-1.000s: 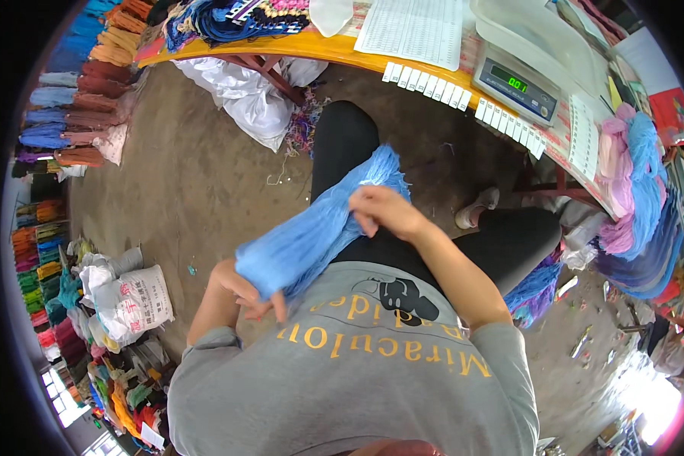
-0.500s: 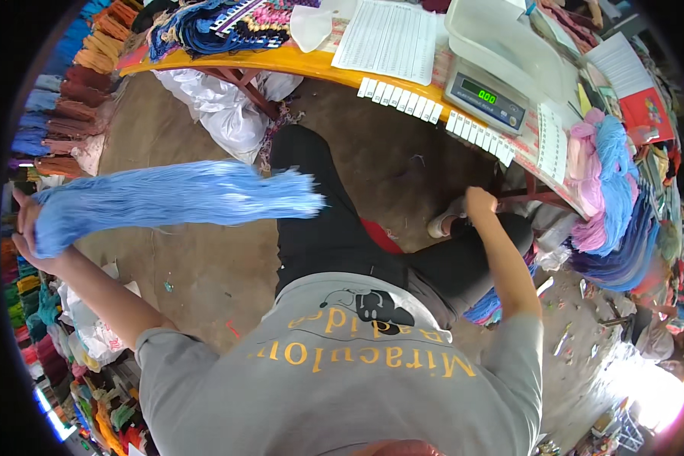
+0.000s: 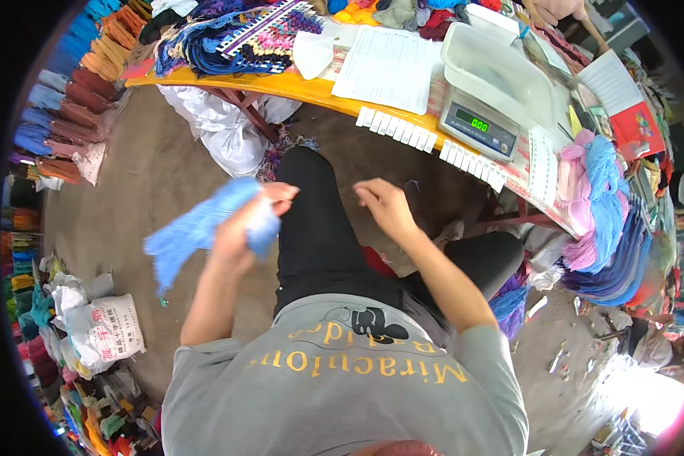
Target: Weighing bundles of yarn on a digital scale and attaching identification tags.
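Note:
A skein of light blue yarn [image 3: 197,228] hangs over my left hand [image 3: 243,228], which is above the floor beside my left thigh. The hand's fingers are closed about the looped end, and the loose end trails down to the left, blurred by motion. My right hand [image 3: 387,209] is raised over the gap between my legs, apart from the skein. Its fingers are curled with thumb and forefinger close together; whatever they may hold is too small to make out.
Ahead, the yellow-edged table [image 3: 304,85] bears a digital scale [image 3: 479,125] with a clear plastic tub [image 3: 501,72], paper sheets [image 3: 387,68] and dark blue yarn [image 3: 205,49]. Pink and blue skeins [image 3: 596,197] hang at its right end. White sacks [image 3: 110,327] stand at left.
My left hand has swung the blue skein from the far left in toward my left thigh. My right hand has moved from beside my right knee to the middle.

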